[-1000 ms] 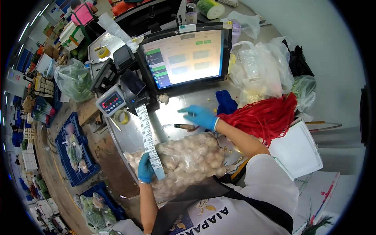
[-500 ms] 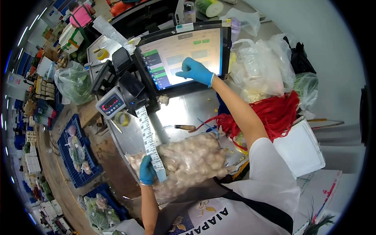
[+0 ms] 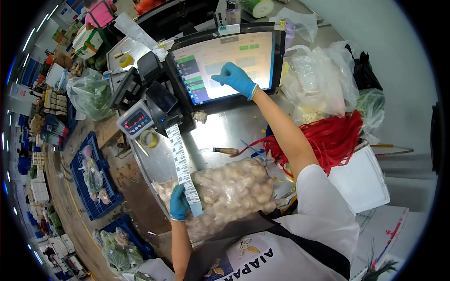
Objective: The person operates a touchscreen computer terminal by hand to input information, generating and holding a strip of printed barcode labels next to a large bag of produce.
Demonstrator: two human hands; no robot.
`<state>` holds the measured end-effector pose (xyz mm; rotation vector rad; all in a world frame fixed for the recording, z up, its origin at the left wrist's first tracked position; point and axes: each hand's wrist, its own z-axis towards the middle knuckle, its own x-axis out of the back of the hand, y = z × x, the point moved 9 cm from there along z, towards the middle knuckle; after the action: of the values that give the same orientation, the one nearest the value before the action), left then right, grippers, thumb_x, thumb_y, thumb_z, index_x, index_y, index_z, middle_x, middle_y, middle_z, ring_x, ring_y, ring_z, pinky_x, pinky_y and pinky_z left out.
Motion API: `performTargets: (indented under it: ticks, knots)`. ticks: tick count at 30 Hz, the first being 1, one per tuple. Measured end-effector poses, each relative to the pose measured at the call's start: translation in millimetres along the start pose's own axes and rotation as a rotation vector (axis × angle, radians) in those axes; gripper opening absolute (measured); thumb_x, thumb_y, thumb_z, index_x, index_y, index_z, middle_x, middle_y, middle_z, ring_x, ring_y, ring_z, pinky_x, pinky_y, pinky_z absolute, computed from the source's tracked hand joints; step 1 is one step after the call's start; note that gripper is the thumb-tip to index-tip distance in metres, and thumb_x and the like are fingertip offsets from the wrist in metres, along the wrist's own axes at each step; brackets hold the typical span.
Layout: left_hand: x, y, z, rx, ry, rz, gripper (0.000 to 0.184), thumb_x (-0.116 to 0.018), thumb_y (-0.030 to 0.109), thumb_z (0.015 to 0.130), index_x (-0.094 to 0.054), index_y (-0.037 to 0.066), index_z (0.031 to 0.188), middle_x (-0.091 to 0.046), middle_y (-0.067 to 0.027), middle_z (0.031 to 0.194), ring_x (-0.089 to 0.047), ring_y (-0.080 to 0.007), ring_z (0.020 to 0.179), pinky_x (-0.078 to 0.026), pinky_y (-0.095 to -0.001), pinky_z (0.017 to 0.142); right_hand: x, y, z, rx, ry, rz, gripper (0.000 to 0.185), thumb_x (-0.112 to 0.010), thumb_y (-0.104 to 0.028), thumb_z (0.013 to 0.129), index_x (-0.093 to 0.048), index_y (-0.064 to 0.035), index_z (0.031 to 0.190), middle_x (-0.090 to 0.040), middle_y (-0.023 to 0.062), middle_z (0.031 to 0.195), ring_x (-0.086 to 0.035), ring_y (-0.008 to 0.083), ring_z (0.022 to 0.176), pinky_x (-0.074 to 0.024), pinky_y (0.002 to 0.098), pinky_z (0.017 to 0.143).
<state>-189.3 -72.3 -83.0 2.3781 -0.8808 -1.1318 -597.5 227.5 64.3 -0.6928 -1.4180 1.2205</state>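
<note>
Touchscreen (image 3: 211,58) glows before you; your right hand (image 3: 239,80) is at its face, fingers bunched narrow with one extended, contact unclear. On your side of it, your left hand's (image 3: 178,203) fingers close on the label strip (image 3: 182,164), whose lower end overlies the bag of pale bulbs (image 3: 236,187) on the worktop (image 3: 234,122)

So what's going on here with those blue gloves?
Somebody's gloved left hand is holding a long strip of labels that hangs from a black machine. Their gloved right hand is up at the lit screen, one finger out; I can't tell if it's touching. A clear bag of pale, round bulbs lies on the metal table.
</note>
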Motion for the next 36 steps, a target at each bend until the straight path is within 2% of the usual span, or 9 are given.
performTargets:
  ticks: [4,10,14,17,23,24,30,33,36]
  knots:
    - [-14,5,-6,0.001,0.01,-0.007,0.011,-0.059,0.012,0.099,-0.064,0.004,0.105,-0.071,-0.0089,0.103,-0.07,-0.02,0.091,-0.059,-0.0343,0.082,-5,2,-2,0.02,-0.04,-0.03,0.046,-0.081,-0.044,0.083,-0.057,-0.0064,0.077,-0.061,0.0068,0.07,-0.06,0.0168,0.067,-0.0514,0.0301,0.069]
    - [-2,0,-2,0.004,0.013,0.003,0.02,-0.061,0.017,0.099,-0.063,0.006,0.116,-0.071,-0.0075,0.104,-0.07,-0.0194,0.089,-0.06,-0.0343,0.079,-33,-20,-15,0.047,-0.141,-0.07,0.043,-0.08,-0.045,0.082,-0.061,-0.0062,0.08,-0.06,0.0097,0.083,-0.058,0.0216,0.076,-0.0501,0.0325,0.077]
    - [-1,0,-1,0.002,0.025,-0.013,0.01,-0.058,0.012,0.099,-0.063,0.004,0.103,-0.071,-0.0094,0.103,-0.07,-0.0195,0.091,-0.06,-0.0345,0.082,-46,-37,5,0.144,-0.077,-0.033,0.046,-0.081,-0.046,0.08,-0.06,-0.0058,0.081,-0.059,0.0102,0.083,-0.058,0.024,0.075,-0.0504,0.0335,0.076]
    - [-8,2,-5,-0.001,0.009,-0.018,0.009,-0.059,0.011,0.099,-0.063,0.004,0.103,-0.071,-0.0091,0.102,-0.07,-0.0198,0.09,-0.06,-0.0342,0.082,-42,-33,15,-0.018,-0.007,-0.121,0.046,-0.082,-0.046,0.08,-0.059,-0.0057,0.082,-0.06,0.0099,0.084,-0.058,0.0237,0.074,-0.0507,0.0341,0.075]
    - [-10,4,-7,-0.002,0.019,0.011,0.01,-0.06,0.013,0.099,-0.063,0.005,0.102,-0.071,-0.008,0.099,-0.07,-0.0187,0.087,-0.06,-0.0337,0.08,-22,-3,-33,0.015,0.032,-0.08,0.045,-0.082,-0.044,0.082,-0.058,-0.0065,0.082,-0.061,0.0078,0.08,-0.057,0.0174,0.071,-0.0506,0.031,0.072]
    - [0,1,-2,-0.019,-0.003,0.027,0.018,-0.059,0.018,0.101,-0.063,0.005,0.113,-0.071,-0.0068,0.102,-0.07,-0.0181,0.088,-0.06,-0.0332,0.08,-12,9,-37,0.003,0.055,-0.095,0.044,-0.082,-0.043,0.082,-0.058,-0.0065,0.082,-0.06,0.0072,0.077,-0.056,0.0164,0.069,-0.0506,0.0304,0.071]
    - [-4,0,-2,-0.013,-0.003,0.018,0.018,-0.059,0.018,0.101,-0.063,0.006,0.113,-0.071,-0.0069,0.101,-0.07,-0.0184,0.088,-0.06,-0.0332,0.079,36,42,-23,-0.021,0.163,-0.106,0.044,-0.082,-0.041,0.082,-0.057,-0.0055,0.077,-0.061,0.0073,0.073,-0.062,0.0173,0.068,-0.0517,0.0322,0.07]
    - [-2,2,0,-0.023,0.005,0.023,0.018,-0.059,0.018,0.101,-0.062,0.006,0.114,-0.071,-0.0069,0.102,-0.07,-0.0186,0.089,-0.06,-0.0339,0.079,25,42,-27,-0.112,0.105,-0.035,0.045,-0.082,-0.041,0.082,-0.057,-0.0048,0.075,-0.062,0.0085,0.075,-0.063,0.0184,0.07,-0.0517,0.0324,0.073]
    - [2,-2,0,-0.011,0.009,0.028,0.02,-0.059,0.018,0.1,-0.062,0.006,0.116,-0.071,-0.0071,0.103,-0.07,-0.019,0.09,-0.06,-0.0344,0.079,-6,23,-25,-0.013,-0.001,-0.054,0.043,-0.081,-0.045,0.082,-0.06,-0.0076,0.079,-0.064,0.0076,0.079,-0.061,0.0202,0.074,-0.0508,0.0329,0.075]
